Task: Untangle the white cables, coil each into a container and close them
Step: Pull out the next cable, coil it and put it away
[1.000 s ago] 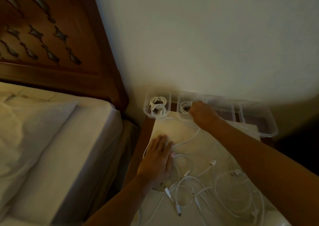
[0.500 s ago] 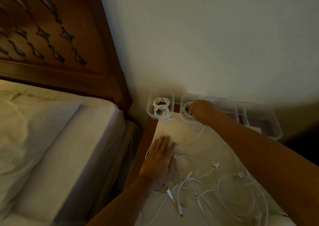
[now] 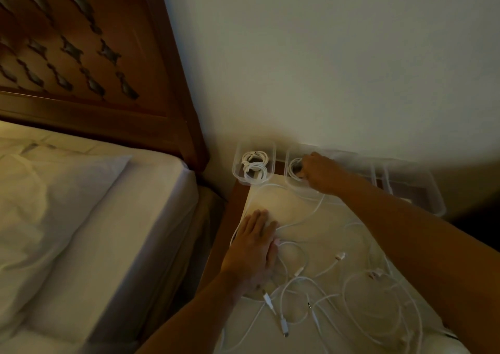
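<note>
Fingers point(image 3: 305, 175), right hand point(image 3: 323, 173), grip cable point(image 3: 291, 171) inside container point(image 3: 287, 161) rim.

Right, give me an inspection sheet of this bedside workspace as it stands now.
Surface: wooden nightstand under a pale cloth.
Job's things: first container holds a coiled cable, no lid on; second container holds a part-coiled cable; more clear containers to the right, contents unclear.
Clutter: nothing seen.
Grippers: left hand flat on the cloth, over loose cable; right hand in the second container, fingers curled on its cable.
Cables: loose white cables tangled across the cloth; one runs up towards the second container.
Surroundings: bed, carved headboard, plain wall.
</note>
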